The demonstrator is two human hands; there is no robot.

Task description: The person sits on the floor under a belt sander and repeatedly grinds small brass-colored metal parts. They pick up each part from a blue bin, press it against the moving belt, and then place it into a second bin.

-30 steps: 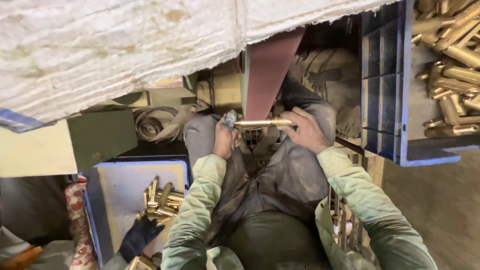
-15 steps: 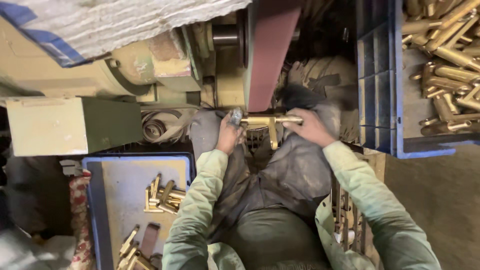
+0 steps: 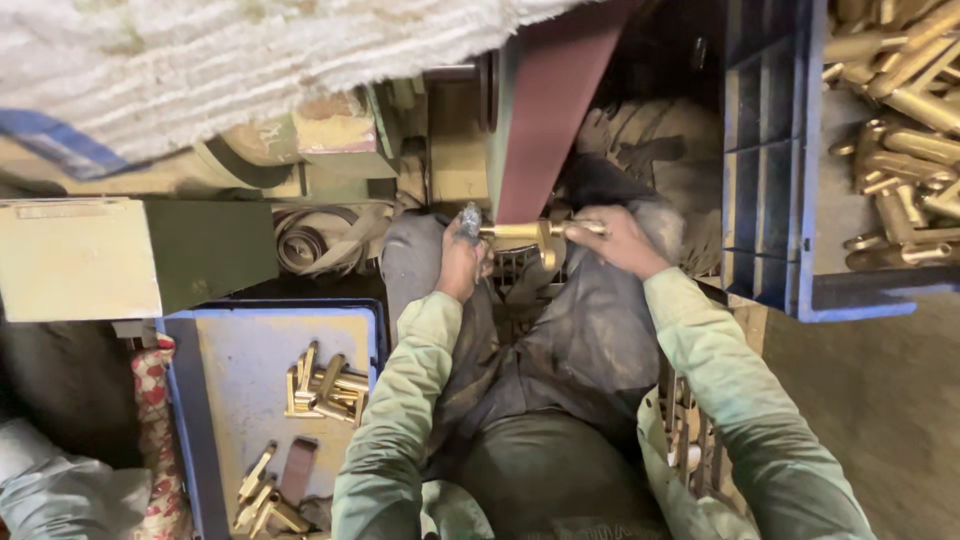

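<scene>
Against the sanding belt (image 3: 545, 120), both hands (left hand (image 3: 462, 262), right hand (image 3: 618, 240)) grip a brass fitting (image 3: 535, 233).

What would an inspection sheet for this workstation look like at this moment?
Surface: sanding belt, reddish-brown, on a green machine.
Job's things: brass fitting held level at the belt's lower end.
Clutter: brass parts in the left blue tray; many more in the right blue crate.
Grippers: left hand and right hand grip the fitting's ends.
Cables: nothing seen.
Surroundings: white cloth above; dark apron over the lap.
</scene>
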